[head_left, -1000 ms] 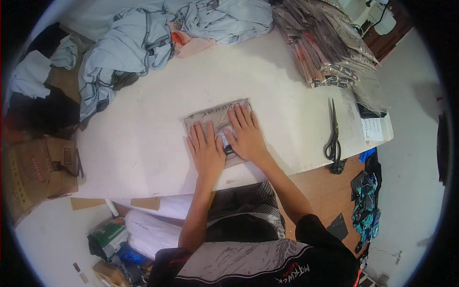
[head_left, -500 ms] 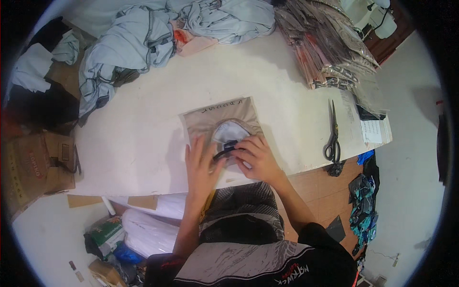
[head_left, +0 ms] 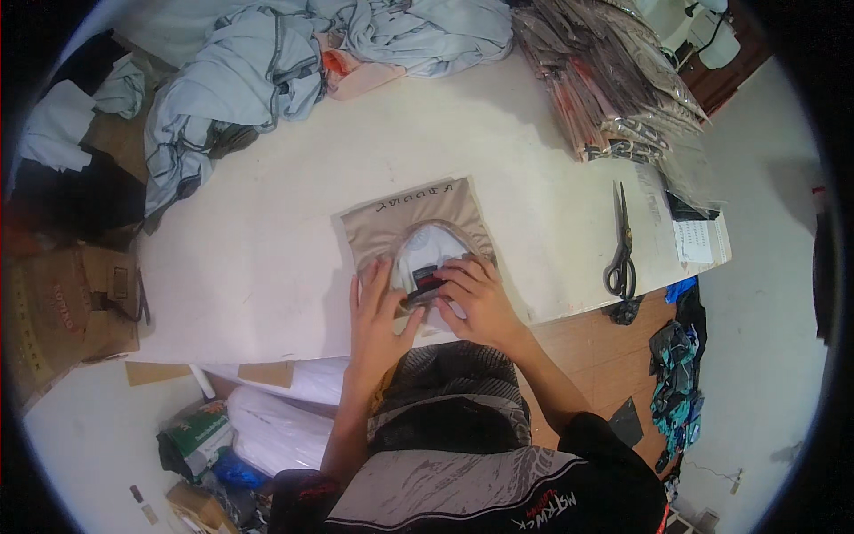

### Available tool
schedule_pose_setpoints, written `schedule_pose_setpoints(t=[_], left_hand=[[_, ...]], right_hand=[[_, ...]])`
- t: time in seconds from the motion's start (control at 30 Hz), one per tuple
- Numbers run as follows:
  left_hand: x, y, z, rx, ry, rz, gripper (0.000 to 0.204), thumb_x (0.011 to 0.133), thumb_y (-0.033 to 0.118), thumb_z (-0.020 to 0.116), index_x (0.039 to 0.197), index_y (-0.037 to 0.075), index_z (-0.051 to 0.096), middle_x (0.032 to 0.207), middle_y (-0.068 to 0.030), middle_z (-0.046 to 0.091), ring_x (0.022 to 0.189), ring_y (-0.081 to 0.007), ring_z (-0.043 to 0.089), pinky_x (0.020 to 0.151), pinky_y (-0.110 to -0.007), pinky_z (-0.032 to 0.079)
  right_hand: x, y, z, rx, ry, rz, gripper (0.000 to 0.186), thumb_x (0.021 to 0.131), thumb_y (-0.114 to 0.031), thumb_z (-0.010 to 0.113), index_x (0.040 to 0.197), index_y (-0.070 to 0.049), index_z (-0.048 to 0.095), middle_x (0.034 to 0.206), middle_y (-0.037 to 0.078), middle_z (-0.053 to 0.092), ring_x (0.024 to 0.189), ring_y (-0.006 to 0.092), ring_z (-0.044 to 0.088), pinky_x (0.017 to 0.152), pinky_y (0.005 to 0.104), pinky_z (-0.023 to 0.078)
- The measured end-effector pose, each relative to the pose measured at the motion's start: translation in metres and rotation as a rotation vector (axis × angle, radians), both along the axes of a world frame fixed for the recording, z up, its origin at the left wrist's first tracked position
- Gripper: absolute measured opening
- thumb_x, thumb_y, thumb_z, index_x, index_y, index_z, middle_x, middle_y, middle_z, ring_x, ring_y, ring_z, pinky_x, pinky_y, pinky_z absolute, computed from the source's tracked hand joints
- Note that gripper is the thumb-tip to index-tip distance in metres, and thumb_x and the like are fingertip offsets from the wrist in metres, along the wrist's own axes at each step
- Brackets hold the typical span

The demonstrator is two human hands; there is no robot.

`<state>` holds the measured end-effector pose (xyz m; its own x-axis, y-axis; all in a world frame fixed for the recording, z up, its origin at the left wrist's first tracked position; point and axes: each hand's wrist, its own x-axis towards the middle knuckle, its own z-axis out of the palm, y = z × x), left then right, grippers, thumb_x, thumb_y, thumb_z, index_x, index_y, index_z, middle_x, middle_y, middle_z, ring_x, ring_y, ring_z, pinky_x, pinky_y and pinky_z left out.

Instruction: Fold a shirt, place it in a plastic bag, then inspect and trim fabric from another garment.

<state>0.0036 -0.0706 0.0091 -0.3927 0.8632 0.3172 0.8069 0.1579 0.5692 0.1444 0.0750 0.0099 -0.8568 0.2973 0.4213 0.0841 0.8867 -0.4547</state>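
Note:
A folded beige garment (head_left: 363, 226), perhaps a shirt, lies flat near the table's front edge, with dark writing along its far end. Its round neck opening shows a pale lining (head_left: 433, 244) with a dark label (head_left: 427, 275) and a black band at the near side. On the left side of the neck, my left hand (head_left: 377, 311) rests with fingers stretched and thumb apart. My right hand (head_left: 480, 303) has its fingers curled on the neck's right side by the label, gripping the cloth there. The fingers partly cover the near edge of the neck.
Black scissors (head_left: 622, 245) lie on the white table (head_left: 249, 267) at the right. A stack of bagged garments (head_left: 614, 89) fills the far right corner. Pale grey cloth (head_left: 240, 76) is heaped along the far edge. A cardboard box (head_left: 71, 303) stands at the left.
Both hands have shifted slightly on the neck opening. More of the dark label shows between them, and the pale lining looks more spread out.

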Motion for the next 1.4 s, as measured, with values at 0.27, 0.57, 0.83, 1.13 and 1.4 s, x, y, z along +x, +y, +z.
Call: schedule_pose_setpoints(t=[0.27,0.57,0.83,1.13,1.4], left_hand=[[-0.033,0.073,0.022,0.069,-0.018,0.217,0.041,0.096,0.023,0.045,0.132,0.004,0.049,0.141,-0.0221,0.04,0.133,-0.0395,0.034,0.108,-0.055,0.025],[-0.031,0.08,-0.038,-0.128,0.241,0.219,0.047,0.095,0.027,0.042,0.14,0.014,0.042,0.148,-0.0176,0.032,0.136,-0.0376,0.028,0.111,-0.053,0.02],[-0.042,0.085,-0.042,-0.117,0.249,0.199,0.048,0.095,0.03,0.042,0.14,0.013,0.042,0.147,-0.0166,0.033,0.136,-0.0365,0.029,0.111,-0.052,0.02],[-0.039,0.11,-0.039,-0.148,0.262,0.138,0.05,0.095,0.031,0.043,0.142,0.012,0.039,0.147,-0.017,0.033,0.136,-0.0366,0.029,0.111,-0.052,0.02],[-0.02,0.14,-0.05,-0.159,0.301,0.095,0.054,0.096,0.034,0.043,0.144,0.012,0.035,0.149,-0.0186,0.029,0.139,-0.0356,0.024,0.111,-0.052,0.019]], right_hand=[[-0.056,0.039,0.026,0.045,0.058,-0.176,0.037,0.089,-0.023,0.053,0.12,-0.002,0.056,0.132,0.017,0.049,0.128,0.0349,0.041,0.109,0.0503,0.026],[-0.067,0.039,-0.034,0.101,-0.159,-0.289,0.055,0.093,-0.032,0.041,0.142,-0.007,0.036,0.146,0.02,0.034,0.136,0.0356,0.03,0.112,0.0505,0.021],[-0.076,0.039,-0.037,0.082,-0.134,-0.335,0.055,0.093,-0.032,0.042,0.142,-0.007,0.037,0.146,0.02,0.034,0.136,0.0354,0.03,0.112,0.0503,0.02],[-0.058,0.061,-0.033,0.073,-0.059,-0.421,0.05,0.092,-0.031,0.046,0.135,-0.007,0.046,0.142,0.019,0.04,0.135,0.0338,0.033,0.112,0.0495,0.02],[0.078,0.218,-0.009,-0.127,0.533,-1.076,0.014,0.077,-0.013,0.064,0.089,-0.008,0.069,0.094,0.013,0.067,0.096,0.0321,0.058,0.088,0.0457,0.04]])
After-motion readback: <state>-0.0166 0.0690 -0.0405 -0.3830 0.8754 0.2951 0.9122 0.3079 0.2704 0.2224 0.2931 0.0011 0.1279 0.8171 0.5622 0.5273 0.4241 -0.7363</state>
